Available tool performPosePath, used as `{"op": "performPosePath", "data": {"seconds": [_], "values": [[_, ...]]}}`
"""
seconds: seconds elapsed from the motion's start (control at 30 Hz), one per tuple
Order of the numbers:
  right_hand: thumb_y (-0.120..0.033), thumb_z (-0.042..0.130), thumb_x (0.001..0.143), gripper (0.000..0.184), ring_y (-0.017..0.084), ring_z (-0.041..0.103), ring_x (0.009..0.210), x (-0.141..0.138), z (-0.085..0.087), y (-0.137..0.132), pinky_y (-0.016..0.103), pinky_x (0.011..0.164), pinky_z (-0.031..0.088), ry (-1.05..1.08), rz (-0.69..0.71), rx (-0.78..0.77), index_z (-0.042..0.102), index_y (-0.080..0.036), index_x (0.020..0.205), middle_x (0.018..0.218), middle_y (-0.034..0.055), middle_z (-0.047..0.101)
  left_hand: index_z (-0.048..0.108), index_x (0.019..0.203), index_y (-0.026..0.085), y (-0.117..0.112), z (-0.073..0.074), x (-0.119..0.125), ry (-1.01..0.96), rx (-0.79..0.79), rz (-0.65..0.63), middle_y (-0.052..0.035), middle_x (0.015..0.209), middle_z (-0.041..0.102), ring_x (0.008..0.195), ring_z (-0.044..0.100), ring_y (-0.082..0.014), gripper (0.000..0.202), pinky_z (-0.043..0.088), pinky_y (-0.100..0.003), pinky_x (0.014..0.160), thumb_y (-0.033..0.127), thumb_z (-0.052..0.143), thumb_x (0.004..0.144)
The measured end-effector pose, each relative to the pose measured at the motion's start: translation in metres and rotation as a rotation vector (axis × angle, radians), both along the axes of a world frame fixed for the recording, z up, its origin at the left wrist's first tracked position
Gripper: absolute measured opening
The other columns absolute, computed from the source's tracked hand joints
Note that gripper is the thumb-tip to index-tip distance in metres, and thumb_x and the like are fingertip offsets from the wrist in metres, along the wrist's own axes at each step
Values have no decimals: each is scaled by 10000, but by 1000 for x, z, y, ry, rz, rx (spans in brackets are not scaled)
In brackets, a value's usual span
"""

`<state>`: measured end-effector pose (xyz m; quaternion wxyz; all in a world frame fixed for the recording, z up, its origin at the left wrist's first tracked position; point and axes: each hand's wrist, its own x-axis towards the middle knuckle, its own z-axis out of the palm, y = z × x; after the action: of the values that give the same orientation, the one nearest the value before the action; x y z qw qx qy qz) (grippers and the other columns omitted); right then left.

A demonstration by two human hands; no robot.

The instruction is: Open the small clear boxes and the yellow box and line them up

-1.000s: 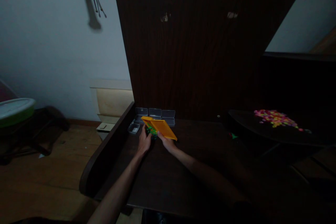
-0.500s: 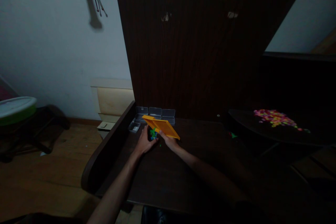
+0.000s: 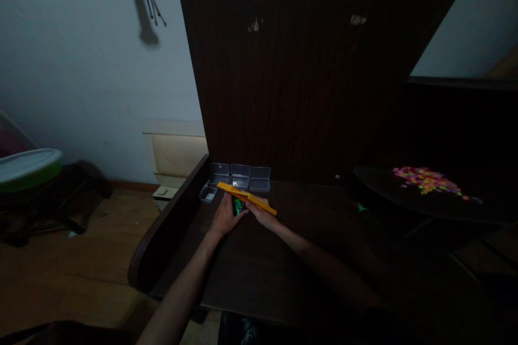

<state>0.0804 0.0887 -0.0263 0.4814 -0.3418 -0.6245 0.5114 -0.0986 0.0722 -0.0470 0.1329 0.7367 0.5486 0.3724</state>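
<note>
My left hand [image 3: 224, 218] curls around a small box of green and blue pieces [image 3: 238, 206], thumb on the near side. The box's walls are mostly hidden by my fingers and too dark to make out well. A yellow tray [image 3: 262, 204] slants above the pieces, its left end raised and seen nearly edge-on. My right hand [image 3: 263, 216] is closed on the near side of that tray. Just behind are clear plastic boxes [image 3: 259, 185] with their lids up, and a small open clear box [image 3: 208, 194] stands to their left.
The dark table [image 3: 251, 280] has a raised side panel [image 3: 162, 232] at left and a tall wooden panel [image 3: 303, 64] behind. On a dark surface at right lies a heap of pink, orange and yellow pieces [image 3: 427, 180]. A green tub with a pale lid [image 3: 30, 166] stands far left.
The yellow tray has tipped, so its face no longer shows and it appears nearly edge-on. The green pieces sit lower and flatter by my left hand. My right hand has shifted slightly.
</note>
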Motion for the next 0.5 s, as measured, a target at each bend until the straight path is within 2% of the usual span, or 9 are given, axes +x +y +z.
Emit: {"op": "performPosePath", "data": {"seconds": [0.1, 0.3, 0.43, 0.5], "values": [[-524, 685, 807, 426, 288, 526, 1236, -1, 12, -5, 422, 1126, 368, 17, 58, 110, 712, -254, 1136, 1241, 26, 637, 415, 1329, 127, 4, 2, -1, -29, 25, -3, -206, 1332, 481, 1335, 410, -348, 682, 357, -509, 1107, 487, 669, 808], [-526, 699, 777, 381, 314, 521, 1238, 5, 20, -2, 442, 1127, 360, -35, 80, 183, 734, -251, 1039, 1187, 51, 661, 456, 1315, 107, 9, 6, 0, 53, -20, 10, -218, 1375, 464, 1393, 319, -363, 713, 274, -529, 1156, 513, 693, 779], [-569, 695, 785, 415, 330, 556, 1186, 16, 16, 5, 473, 1108, 382, -82, -69, -43, 715, -224, 1016, 1105, 76, 685, 448, 1353, 99, 9, 11, 0, 174, -15, -22, -203, 1423, 443, 1416, 287, -348, 689, 247, -501, 1175, 542, 598, 847], [-586, 684, 802, 435, 312, 523, 1230, 29, 16, 10, 432, 1122, 375, -77, -149, -168, 697, -218, 1035, 1158, 79, 665, 452, 1370, 95, 9, 13, 1, 237, -35, -41, -202, 1444, 430, 1415, 292, -355, 661, 235, -501, 1178, 525, 555, 879]]}}
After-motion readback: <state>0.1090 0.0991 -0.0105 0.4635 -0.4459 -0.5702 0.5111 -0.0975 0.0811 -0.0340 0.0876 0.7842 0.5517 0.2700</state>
